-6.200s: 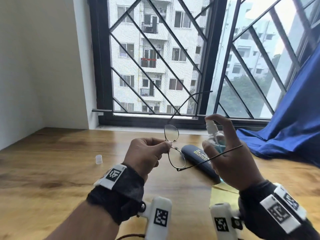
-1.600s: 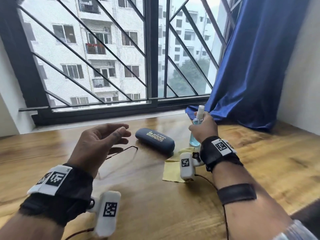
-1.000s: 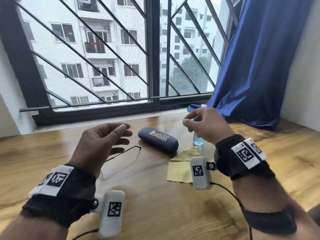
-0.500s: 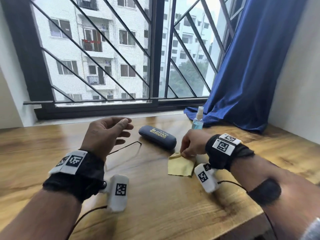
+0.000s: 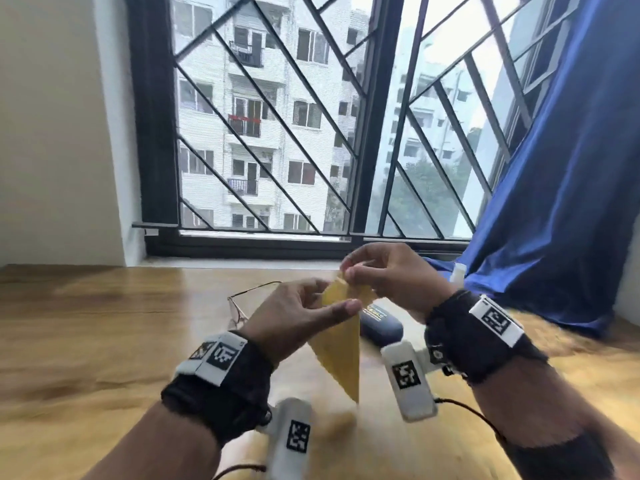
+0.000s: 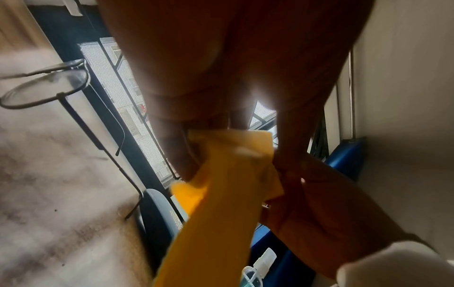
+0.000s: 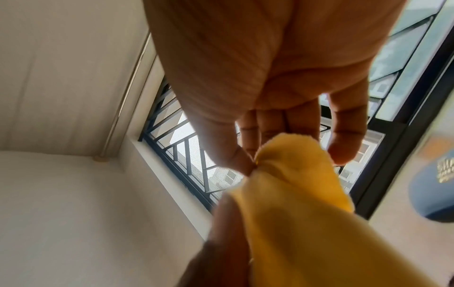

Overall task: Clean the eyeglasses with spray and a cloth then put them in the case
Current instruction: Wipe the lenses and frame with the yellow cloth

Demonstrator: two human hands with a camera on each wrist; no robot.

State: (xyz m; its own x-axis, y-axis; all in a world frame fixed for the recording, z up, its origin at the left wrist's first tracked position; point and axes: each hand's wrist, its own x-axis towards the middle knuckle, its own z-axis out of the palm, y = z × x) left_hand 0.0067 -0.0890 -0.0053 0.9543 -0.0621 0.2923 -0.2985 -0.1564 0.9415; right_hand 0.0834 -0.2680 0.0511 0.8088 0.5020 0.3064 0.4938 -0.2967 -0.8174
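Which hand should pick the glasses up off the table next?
Probably the left hand: the eyeglasses lie just beyond it on the table, while the right hand pinches the yellow cloth at its top.

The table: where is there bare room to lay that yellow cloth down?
Bare wood lies left of the eyeglasses on the table. It is crowded from the eyeglasses past the case to the spray bottle by the blue curtain.

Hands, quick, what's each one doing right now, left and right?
Left hand: pinching the yellow cloth partway down its edge.
Right hand: pinching the cloth's top corner, so it hangs above the table.
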